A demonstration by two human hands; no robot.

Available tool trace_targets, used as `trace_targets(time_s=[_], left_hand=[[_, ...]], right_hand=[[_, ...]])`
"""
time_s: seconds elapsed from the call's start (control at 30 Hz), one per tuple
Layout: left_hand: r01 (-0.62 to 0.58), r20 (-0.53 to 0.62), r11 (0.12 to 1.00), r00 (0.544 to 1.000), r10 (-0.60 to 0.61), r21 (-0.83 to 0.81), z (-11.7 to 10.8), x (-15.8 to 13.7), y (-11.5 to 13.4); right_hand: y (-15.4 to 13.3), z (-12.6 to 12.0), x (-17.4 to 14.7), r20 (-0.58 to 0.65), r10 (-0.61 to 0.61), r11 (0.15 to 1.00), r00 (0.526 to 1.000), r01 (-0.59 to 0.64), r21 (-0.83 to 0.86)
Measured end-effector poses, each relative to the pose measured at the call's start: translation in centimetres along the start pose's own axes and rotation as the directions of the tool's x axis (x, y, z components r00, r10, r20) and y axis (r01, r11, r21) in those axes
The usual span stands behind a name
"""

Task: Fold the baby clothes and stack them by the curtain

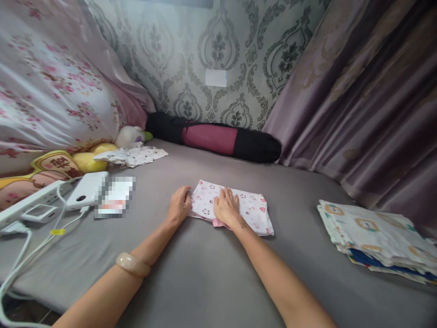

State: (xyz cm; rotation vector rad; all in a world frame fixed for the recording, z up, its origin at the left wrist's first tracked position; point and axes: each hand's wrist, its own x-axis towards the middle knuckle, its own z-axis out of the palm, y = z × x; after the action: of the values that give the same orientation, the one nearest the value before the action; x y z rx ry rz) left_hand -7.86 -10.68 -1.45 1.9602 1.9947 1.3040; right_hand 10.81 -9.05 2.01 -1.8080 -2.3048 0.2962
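Note:
A white cloth printed with pink and dark motifs lies folded into a rough rectangle on the grey bed sheet. Its lower edge shows a bit of plain pink. At the cloth's left edge is my left hand, its fingers curled in and closed on that edge; the fingertips are partly hidden. A pale bangle sits on my left forearm. My right hand rests flat on the middle of the cloth, palm down, with the fingers stretched out.
To the right lies a stack of folded cloths. At left are a power strip, a white power bank, cables and a blurred-out flat object. A crumpled white cloth, plush toys and a long black-and-maroon bag lie farther back.

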Motion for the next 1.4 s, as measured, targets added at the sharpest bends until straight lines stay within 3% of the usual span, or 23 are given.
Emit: trace_targets(time_s=[0.3, 0.83, 1.13, 1.4], left_hand=[[0.000, -0.017, 1.000, 1.000, -0.001, -0.022, 0.3, -0.2, -0.4], [0.010, -0.003, 1.000, 1.000, -0.011, -0.024, 0.2, -0.1, -0.4], [-0.003, -0.018, 0.999, 1.000, 0.002, -0.048, 0.0, -0.1, -0.3], [-0.028, -0.004, 0.999, 1.000, 0.028, -0.039, 0.0, -0.1, -0.3]], right_hand=[[-3.5, 0.6, 1.1, -0.001, -0.098, 0.994, 0.995, 0.098, 0.041], [-4.0, 1.3, 1.2, -0.040, -0.105, 0.994, 0.994, 0.105, 0.003], [-6.4, 1.9, 2.3, -0.032, -0.199, 0.978, 0.979, 0.201, 0.051], [-6.5, 2.5, 2.3, -0.064, -0.210, 0.976, 0.976, 0.213, 0.049]])
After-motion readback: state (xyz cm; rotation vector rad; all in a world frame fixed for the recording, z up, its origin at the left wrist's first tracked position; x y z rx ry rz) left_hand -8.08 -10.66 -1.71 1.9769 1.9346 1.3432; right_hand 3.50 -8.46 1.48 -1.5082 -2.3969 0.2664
